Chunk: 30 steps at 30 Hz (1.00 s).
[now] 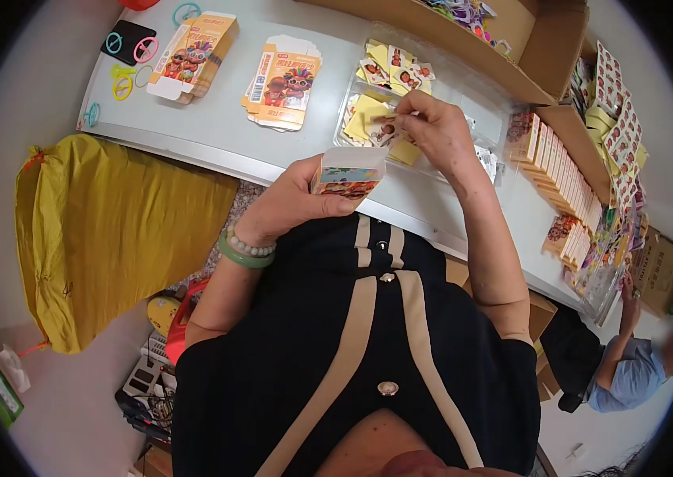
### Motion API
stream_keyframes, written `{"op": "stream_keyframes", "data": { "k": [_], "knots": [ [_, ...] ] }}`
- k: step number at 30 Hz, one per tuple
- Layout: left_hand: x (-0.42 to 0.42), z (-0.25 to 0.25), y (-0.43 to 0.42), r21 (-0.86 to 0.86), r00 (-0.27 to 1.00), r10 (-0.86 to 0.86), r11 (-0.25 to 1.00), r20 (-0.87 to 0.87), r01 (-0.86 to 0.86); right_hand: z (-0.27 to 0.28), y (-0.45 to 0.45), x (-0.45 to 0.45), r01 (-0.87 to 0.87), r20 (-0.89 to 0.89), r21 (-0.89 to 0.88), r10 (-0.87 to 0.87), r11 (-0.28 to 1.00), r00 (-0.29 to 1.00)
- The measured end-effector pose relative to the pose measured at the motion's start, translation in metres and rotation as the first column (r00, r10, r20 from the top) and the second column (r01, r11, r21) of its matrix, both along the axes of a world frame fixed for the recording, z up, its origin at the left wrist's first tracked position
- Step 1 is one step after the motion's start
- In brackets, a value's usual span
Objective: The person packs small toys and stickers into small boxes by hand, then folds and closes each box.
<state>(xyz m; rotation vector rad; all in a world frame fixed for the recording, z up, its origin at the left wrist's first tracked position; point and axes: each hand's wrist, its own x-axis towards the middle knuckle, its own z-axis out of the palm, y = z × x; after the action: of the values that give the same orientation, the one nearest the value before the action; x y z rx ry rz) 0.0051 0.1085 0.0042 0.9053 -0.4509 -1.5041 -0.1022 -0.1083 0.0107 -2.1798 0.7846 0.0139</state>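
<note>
My left hand point(293, 203) is wrapped round a small printed carton point(344, 187), whose white top flap stands open. To its upper right, my right hand point(436, 131) is over a clear plastic tray point(342, 103). Its thumb and forefinger pinch a small yellow-and-white picture card point(384, 123). More such cards point(400, 67) lie loose in the tray's compartments. My right hand hides part of the tray, and the inside of the carton cannot be made out.
Flattened cartons point(285, 87) and another carton stack point(193, 60) lie left on the table, near colored plastic rings point(146, 49). Rows of filled-out cartons point(559, 167) stand right, beside cardboard boxes point(503, 40). A yellow sack point(114, 230) stands below. Another person point(630, 370) works at far right.
</note>
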Motion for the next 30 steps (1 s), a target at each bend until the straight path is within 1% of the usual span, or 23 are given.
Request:
{"op": "stream_keyframes", "data": {
  "k": [1,3,4,6,8,10,11,12,14,15,16,17,18,20,21,23,24,25,26,27,28,29,30],
  "knots": [
    [-0.001,0.002,-0.001,0.005,1.000,0.016,1.000,0.003,-0.016,-0.004,-0.003,-0.004,0.002,0.004,-0.003,-0.002,1.000,1.000],
    [-0.003,0.001,-0.001,0.036,0.999,0.036,0.999,0.016,-0.036,-0.008,-0.008,-0.011,0.021,0.297,0.151,-0.065,0.988,0.953],
    [-0.004,0.001,-0.001,0.071,0.998,0.057,0.996,0.024,-0.058,-0.004,-0.011,-0.015,0.019,0.302,0.150,-0.063,0.989,0.951],
    [-0.006,0.003,-0.003,0.088,0.997,0.073,0.993,0.018,-0.075,0.019,-0.010,-0.022,0.099,0.283,0.495,-0.268,0.863,0.921],
    [-0.008,0.005,-0.006,0.111,0.996,0.094,0.989,0.013,-0.094,0.040,0.002,-0.029,0.104,0.330,0.508,-0.305,0.855,0.893],
    [-0.012,0.007,-0.010,0.066,0.992,0.092,0.993,0.085,-0.098,0.057,0.017,-0.035,-0.009,0.516,0.322,-0.167,0.947,0.840],
    [-0.014,0.010,-0.012,0.070,0.993,0.082,0.994,0.088,-0.089,0.065,0.025,-0.035,-0.056,0.522,0.092,0.000,0.994,0.853],
    [-0.017,0.014,-0.016,0.039,0.992,0.077,0.996,0.099,-0.081,0.066,0.026,-0.035,-0.184,0.517,-0.136,0.228,0.973,0.825],
    [-0.021,0.016,-0.024,0.002,0.992,0.058,0.998,0.110,-0.059,0.076,0.035,-0.031,-0.362,0.364,-0.395,0.505,0.844,0.783],
    [-0.022,0.015,-0.027,-0.037,0.990,0.045,0.998,0.132,-0.041,0.078,0.038,-0.031,-0.355,0.363,-0.397,0.500,0.846,0.786],
    [-0.023,0.014,-0.028,-0.073,0.987,0.039,0.997,0.153,-0.028,0.079,0.042,-0.031,-0.403,0.279,-0.423,0.540,0.811,0.794],
    [-0.024,0.014,-0.029,-0.070,0.987,0.040,0.997,0.153,-0.030,0.080,0.044,-0.031,-0.455,0.193,-0.441,0.577,0.773,0.793],
    [-0.025,0.015,-0.029,-0.038,0.993,0.027,0.999,0.111,-0.023,0.078,0.045,-0.032,-0.458,0.196,-0.437,0.579,0.774,0.792],
    [-0.024,0.014,-0.028,-0.006,0.997,0.017,1.000,0.069,-0.017,0.073,0.046,-0.034,-0.299,0.455,-0.288,0.405,0.910,0.793],
    [-0.023,0.014,-0.027,0.010,0.999,0.002,1.000,0.032,-0.002,0.070,0.042,-0.037,-0.302,0.454,-0.287,0.406,0.909,0.793],
    [-0.024,0.012,-0.025,0.025,1.000,-0.011,1.000,-0.009,0.011,0.063,0.030,-0.048,-0.058,0.453,-0.117,0.105,0.991,0.885],
    [-0.025,0.010,-0.025,0.003,1.000,-0.001,1.000,-0.025,0.001,0.059,0.028,-0.052,-0.060,0.452,-0.117,0.107,0.991,0.886],
    [-0.027,0.007,-0.025,-0.019,0.999,0.006,1.000,-0.041,-0.007,0.054,0.027,-0.056,-0.016,0.412,0.226,-0.081,0.974,0.907],
    [-0.030,0.005,-0.025,-0.019,0.999,0.003,1.000,-0.044,-0.004,0.050,0.028,-0.060,0.044,0.310,0.540,-0.248,0.840,0.918],
    [-0.034,0.002,-0.025,-0.045,0.998,-0.019,0.999,-0.055,0.017,0.046,0.030,-0.063,0.031,0.240,0.662,-0.251,0.748,0.938],
    [-0.037,-0.001,-0.024,-0.071,0.997,-0.042,0.997,-0.066,0.037,0.040,0.033,-0.067,0.037,0.236,0.662,-0.255,0.748,0.938],
    [-0.041,-0.003,-0.023,-0.027,0.988,-0.074,0.997,-0.138,0.071,0.033,0.036,-0.072,0.055,0.189,0.757,-0.298,0.651,0.936],
    [-0.045,-0.007,-0.022,-0.025,0.987,-0.078,0.997,-0.142,0.075,0.027,0.038,-0.076,0.072,0.137,0.838,-0.336,0.540,0.932]
  ]
}}
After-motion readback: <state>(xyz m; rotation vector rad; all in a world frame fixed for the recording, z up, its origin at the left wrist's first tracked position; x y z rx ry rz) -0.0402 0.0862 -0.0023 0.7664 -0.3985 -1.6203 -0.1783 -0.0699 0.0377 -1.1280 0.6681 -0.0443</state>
